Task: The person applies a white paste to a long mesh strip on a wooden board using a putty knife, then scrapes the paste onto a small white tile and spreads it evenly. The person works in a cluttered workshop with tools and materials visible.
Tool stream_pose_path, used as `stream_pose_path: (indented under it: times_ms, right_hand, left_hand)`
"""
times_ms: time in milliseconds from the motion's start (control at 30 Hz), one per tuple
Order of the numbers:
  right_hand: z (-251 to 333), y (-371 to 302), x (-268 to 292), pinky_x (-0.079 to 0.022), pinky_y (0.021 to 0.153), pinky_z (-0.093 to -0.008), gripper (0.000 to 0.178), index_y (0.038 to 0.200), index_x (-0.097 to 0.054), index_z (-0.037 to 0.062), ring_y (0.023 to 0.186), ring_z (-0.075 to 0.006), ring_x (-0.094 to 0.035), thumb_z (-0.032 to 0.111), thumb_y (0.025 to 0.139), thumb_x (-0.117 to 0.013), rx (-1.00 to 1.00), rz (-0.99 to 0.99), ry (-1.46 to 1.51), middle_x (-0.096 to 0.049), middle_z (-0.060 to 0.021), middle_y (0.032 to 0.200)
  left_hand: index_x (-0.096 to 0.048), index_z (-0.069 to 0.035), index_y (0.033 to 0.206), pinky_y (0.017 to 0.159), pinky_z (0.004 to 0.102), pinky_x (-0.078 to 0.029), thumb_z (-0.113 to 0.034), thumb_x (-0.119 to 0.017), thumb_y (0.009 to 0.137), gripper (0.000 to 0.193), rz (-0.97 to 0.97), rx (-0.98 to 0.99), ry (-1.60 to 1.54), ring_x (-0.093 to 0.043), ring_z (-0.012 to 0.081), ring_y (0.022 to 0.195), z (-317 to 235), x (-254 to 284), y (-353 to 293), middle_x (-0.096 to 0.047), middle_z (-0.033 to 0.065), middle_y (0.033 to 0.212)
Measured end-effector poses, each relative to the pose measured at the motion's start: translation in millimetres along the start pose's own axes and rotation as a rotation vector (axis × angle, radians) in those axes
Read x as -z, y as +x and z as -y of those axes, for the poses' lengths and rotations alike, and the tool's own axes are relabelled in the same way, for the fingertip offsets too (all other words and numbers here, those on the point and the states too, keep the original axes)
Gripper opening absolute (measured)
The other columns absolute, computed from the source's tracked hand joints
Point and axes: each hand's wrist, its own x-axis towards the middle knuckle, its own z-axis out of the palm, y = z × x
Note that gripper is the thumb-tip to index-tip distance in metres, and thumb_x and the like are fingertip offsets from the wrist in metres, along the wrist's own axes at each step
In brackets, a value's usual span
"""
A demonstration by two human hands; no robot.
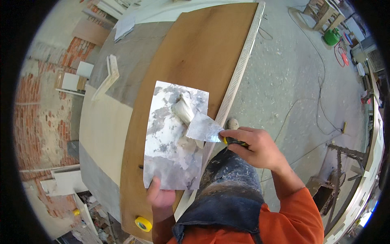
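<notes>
My left hand (161,197) grips the near edge of a flat rectangular sheet (170,150), white and smeared with grey, with the thumb on top and the fingers hidden beneath. A mound of whitish paste (183,109) sits on its upper part. In my right hand (256,146) is a putty knife (203,128) with a wide metal blade and a black and yellow handle. The blade lies over the right side of the sheet, its tip beside the paste. Under the sheet runs a long brown panel (203,40) with a pale perforated edge strip (246,53).
A yellow tape roll (143,223) lies at the panel's near end. Left of it, an angled white piece (107,77) rests on the grey and cream surface. Cables (321,81) cross the concrete floor at right, near a green container (332,37) and a rusty metal frame (337,179).
</notes>
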Motion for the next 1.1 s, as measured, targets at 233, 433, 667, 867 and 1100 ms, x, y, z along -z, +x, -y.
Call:
stream_pose_path:
  times_ms: [233,433,667,867,1100]
  right_hand:
    - [4,-18,-11,-0.054,0.076,-0.0476,0.034,0.123,-0.069,0.0134,0.084,-0.0371,-0.067,0.013,0.09,-0.061,-0.05,0.118,-0.317,-0.068,-0.0168,0.091]
    - [-78,-49,-7,-0.054,0.067,-0.0414,0.036,0.127,-0.067,0.0111,0.074,-0.032,-0.067,0.015,0.091,-0.064,-0.08,-0.097,-0.206,-0.069,-0.016,0.089]
    - [-167,-6,13,-0.043,0.049,-0.0254,0.038,0.131,-0.061,0.0017,0.061,-0.0112,-0.058,0.021,0.098,-0.065,-0.451,-0.614,1.044,-0.068,-0.0062,0.09]
    - [-207,62,-6,-0.043,0.049,-0.0259,0.038,0.131,-0.061,0.0016,0.06,-0.0114,-0.058,0.021,0.098,-0.065,-0.42,-0.76,1.079,-0.069,-0.0066,0.092]
    - [-216,91,-3,-0.042,0.048,-0.0253,0.041,0.131,-0.063,0.0007,0.057,-0.0098,-0.056,0.02,0.096,-0.067,-0.452,-0.793,0.938,-0.068,-0.0046,0.09]
  left_hand:
    - [-0.044,-0.003,0.149,0.113,0.0518,-0.04,-0.027,-0.069,0.092,0.066,-0.002,-0.095,0.012,-0.051,0.0339,0.134,22,21,8,-0.053,0.0138,0.145]
    - [-0.042,-0.004,0.15,0.115,0.0509,-0.038,-0.029,-0.068,0.091,0.069,-0.083,-0.02,-0.061,-0.05,0.0336,0.135,27,33,2,-0.053,0.013,0.147]
    - [-0.04,-0.004,0.152,0.115,0.0537,-0.037,-0.039,-0.065,0.093,0.074,-0.162,-0.052,0.055,-0.047,0.0364,0.138,3,22,-13,-0.048,0.014,0.151]
    - [-0.037,-0.006,0.154,0.115,0.053,-0.036,-0.044,-0.057,0.096,0.072,-0.123,-0.011,0.24,-0.045,0.0368,0.138,-8,4,-7,-0.046,0.0142,0.151]
    - [-0.035,-0.008,0.155,0.114,0.0514,-0.035,-0.048,-0.063,0.091,0.08,-0.107,-0.015,0.316,-0.045,0.0346,0.138,-12,-14,-5,-0.047,0.0119,0.151]
